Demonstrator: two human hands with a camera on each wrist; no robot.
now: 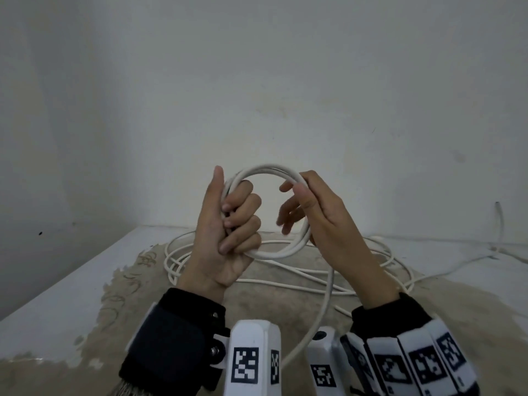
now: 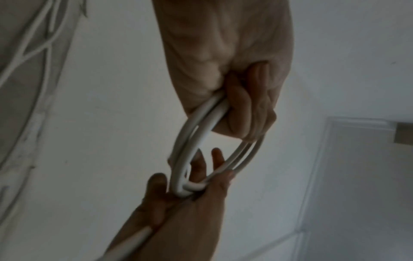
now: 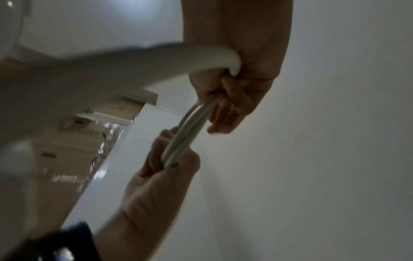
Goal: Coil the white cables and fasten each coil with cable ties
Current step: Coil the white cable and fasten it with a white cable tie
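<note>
A small coil of white cable (image 1: 281,252) hangs upright in the air between both hands, above the table. My left hand (image 1: 234,221) grips the coil's left side in a fist, thumb pointing up. My right hand (image 1: 297,190) pinches the coil's upper right between thumb and forefinger, its other fingers loosely spread inside the ring. From the coil a loose length of cable (image 1: 328,295) drops toward me. In the left wrist view the curled fingers (image 2: 245,109) clamp the coil (image 2: 185,150). In the right wrist view the coil (image 3: 187,134) spans both hands. No cable tie shows.
More loose white cable (image 1: 285,284) lies in wide loops on the worn beige and white table (image 1: 57,281) below the hands. A bare wall stands close behind. A thin cable (image 1: 498,218) hangs down the wall at the right. Marker-covered wrist mounts (image 1: 251,358) fill the bottom edge.
</note>
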